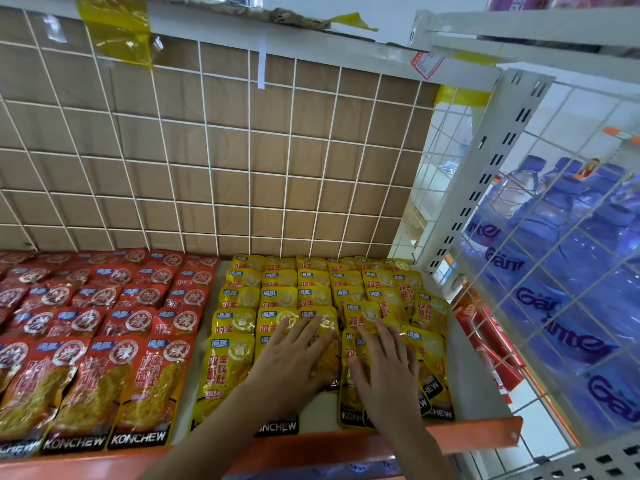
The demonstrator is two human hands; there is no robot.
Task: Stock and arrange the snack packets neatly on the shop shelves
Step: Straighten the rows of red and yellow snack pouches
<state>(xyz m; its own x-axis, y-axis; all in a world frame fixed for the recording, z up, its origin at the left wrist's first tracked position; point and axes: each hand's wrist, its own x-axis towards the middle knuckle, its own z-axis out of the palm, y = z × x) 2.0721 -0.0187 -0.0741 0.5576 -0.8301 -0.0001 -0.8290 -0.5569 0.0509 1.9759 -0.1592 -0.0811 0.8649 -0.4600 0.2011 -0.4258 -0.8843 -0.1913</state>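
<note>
On shelf (479, 382): left packet block (104, 323) beside right packet block (277, 299); left hand (291, 362) and right hand (384, 372) flat atop the latter's front rows; wire grid (207, 150) behind; water bottles (571, 254) farther right.

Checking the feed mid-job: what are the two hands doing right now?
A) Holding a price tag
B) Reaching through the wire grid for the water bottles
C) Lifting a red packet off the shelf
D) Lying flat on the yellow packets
D: the left hand and the right hand both rest with straight fingers on the yellow packets, and neither touches the red packets beside them.
</note>
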